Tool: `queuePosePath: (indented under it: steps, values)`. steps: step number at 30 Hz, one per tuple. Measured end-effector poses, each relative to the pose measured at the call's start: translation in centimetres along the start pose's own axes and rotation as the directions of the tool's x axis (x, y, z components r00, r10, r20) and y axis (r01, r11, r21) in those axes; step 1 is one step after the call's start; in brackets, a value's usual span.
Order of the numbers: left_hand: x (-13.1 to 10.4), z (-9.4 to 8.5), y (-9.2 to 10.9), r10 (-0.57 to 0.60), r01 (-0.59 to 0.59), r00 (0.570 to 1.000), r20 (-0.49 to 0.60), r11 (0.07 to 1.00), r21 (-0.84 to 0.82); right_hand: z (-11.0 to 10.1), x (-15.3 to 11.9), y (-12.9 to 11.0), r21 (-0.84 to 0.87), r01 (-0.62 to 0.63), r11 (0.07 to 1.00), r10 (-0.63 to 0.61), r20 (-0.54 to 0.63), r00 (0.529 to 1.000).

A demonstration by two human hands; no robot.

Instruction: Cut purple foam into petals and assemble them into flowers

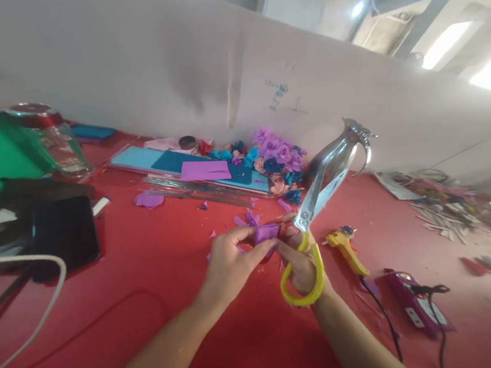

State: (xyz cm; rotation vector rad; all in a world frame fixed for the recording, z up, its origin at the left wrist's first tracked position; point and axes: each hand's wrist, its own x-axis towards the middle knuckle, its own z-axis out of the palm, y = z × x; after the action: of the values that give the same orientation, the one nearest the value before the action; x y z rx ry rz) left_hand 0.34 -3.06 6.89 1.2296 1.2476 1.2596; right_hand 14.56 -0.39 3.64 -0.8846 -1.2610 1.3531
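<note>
Between thumb and fingers, my left hand [231, 262] pinches a small folded piece of purple paper [266, 233]. My right hand [299, 265] has its fingers through the yellow handles of a pair of scissors [312, 203], whose blades stand apart and point up and away. The right fingertips also reach the paper's right side. Purple paper scraps lie on the red table [161, 296] around and beyond the hands. Behind them is a cluster of purple paper flowers [279, 149], with blue and pink ones below.
A yellow glue gun [348, 253] and a purple extension socket [417, 300] with black cords lie at right. Paper sheets [139, 158] and thin wires [198, 189] lie behind. A metal jug [333, 152] stands by the wall. At left are a phone [64, 236] and a glass jar [57, 141].
</note>
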Motion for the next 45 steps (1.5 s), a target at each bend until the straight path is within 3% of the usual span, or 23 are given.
queuePosePath:
  steps: [6, 10, 13, 17, 22, 27, 34, 45]
  values:
    - [0.7, -0.1, -1.2, -0.176, 0.182, 0.983, 0.05, 0.961, -0.21, 0.7, -0.1, -0.4, -0.072, 0.05, 0.996, -0.056, -0.077, 0.995]
    - [1.2, -0.7, -1.0, -0.273, 0.252, 0.962, 0.008, 0.875, -0.413, 0.3, -0.1, -0.9, -0.29, 0.107, 0.951, -0.138, -0.091, 0.986]
    - [1.9, -1.6, -0.6, -0.262, 0.184, 0.963, -0.061, 0.807, -0.561, -0.3, -0.4, -1.1, -0.513, 0.161, 0.843, -0.18, 0.013, 0.984]
    - [2.5, -2.9, -0.1, -0.256, 0.086, 0.953, -0.16, 0.738, -0.669, -0.4, -1.1, -0.9, -0.68, 0.265, 0.683, -0.187, 0.189, 0.964]
    - [2.5, -3.4, 0.1, -0.214, 0.028, 0.966, -0.143, 0.64, -0.768, 0.3, -1.7, -0.9, -0.796, 0.326, 0.511, -0.163, 0.282, 0.945]
    - [2.3, -3.3, 0.1, -0.219, 0.037, 0.967, -0.13, 0.625, -0.779, 0.6, -1.7, -1.2, -0.826, 0.286, 0.485, -0.104, 0.271, 0.957]
    - [2.5, -3.2, 0.2, -0.208, 0.022, 0.969, -0.135, 0.612, -0.79, 0.5, -1.7, -1.5, -0.838, 0.306, 0.452, -0.126, 0.28, 0.952]
    - [2.5, -3.4, -0.3, -0.191, 0.017, 0.972, -0.14, 0.645, -0.764, 0.3, -1.4, -1.3, -0.82, 0.274, 0.503, -0.052, 0.288, 0.956]
